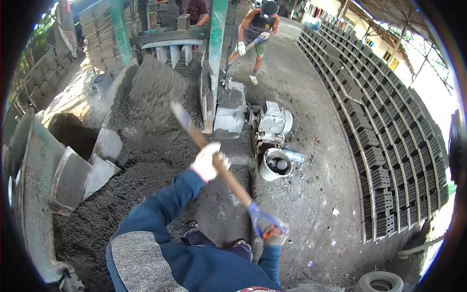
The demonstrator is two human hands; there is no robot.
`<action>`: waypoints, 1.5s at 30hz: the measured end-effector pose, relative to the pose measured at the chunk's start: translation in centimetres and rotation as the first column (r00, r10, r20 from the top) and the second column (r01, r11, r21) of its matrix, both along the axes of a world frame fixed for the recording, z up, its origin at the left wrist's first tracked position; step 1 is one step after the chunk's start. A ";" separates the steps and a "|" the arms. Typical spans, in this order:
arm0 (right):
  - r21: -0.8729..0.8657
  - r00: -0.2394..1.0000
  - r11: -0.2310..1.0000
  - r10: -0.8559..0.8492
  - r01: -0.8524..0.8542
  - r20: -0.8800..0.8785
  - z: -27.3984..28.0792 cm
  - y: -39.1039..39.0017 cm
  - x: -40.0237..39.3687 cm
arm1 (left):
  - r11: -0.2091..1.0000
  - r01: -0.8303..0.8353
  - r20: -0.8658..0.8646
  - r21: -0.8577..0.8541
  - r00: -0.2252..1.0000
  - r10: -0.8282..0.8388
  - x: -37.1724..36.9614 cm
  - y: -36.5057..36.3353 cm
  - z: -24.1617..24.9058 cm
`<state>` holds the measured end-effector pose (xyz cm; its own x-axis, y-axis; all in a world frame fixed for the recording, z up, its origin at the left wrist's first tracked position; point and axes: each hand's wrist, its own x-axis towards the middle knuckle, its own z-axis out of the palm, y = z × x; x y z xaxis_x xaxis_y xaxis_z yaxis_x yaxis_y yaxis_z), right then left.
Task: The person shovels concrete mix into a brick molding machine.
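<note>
I hold a shovel with a wooden shaft (233, 182) in both hands. My left hand (210, 161), in a white glove, grips the shaft about halfway up. My right hand (266, 225), in a blue and orange glove, grips the lower end near my body. The metal blade (181, 116) is raised and points up and left. A spray of dark grey mix (155, 90) hangs in the air just beyond the blade. Under it lies a heap of the same dark mix (146, 160).
A green steel block machine (214, 58) stands ahead, with an electric motor (275, 121) and a white bucket (276, 164) to its right. Another person (258, 29) works with a tool behind it. Several rows of grey blocks (384, 141) cover the right. A mixer drum (44, 175) is left, a tyre (382, 282) bottom right.
</note>
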<state>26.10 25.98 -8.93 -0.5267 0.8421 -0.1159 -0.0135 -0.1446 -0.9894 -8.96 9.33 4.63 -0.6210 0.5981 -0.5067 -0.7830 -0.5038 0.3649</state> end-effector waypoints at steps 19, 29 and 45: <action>0.074 0.085 0.052 0.260 -0.996 0.962 -4.2 0.7 -5.5 | 0.974 -0.172 -0.164 0.150 0.967 0.196 0.0 -8.2 -6.4; -0.311 -0.303 -0.002 0.236 -0.950 0.923 -0.2 6.3 -5.9 | 0.859 -0.507 0.278 -0.078 0.816 0.507 16.8 -6.5 -17.5; -0.113 -0.042 0.174 0.370 -0.978 0.928 -6.9 -6.1 -26.4 | 0.820 -0.203 0.089 -0.535 0.952 0.294 4.6 -17.6 -28.4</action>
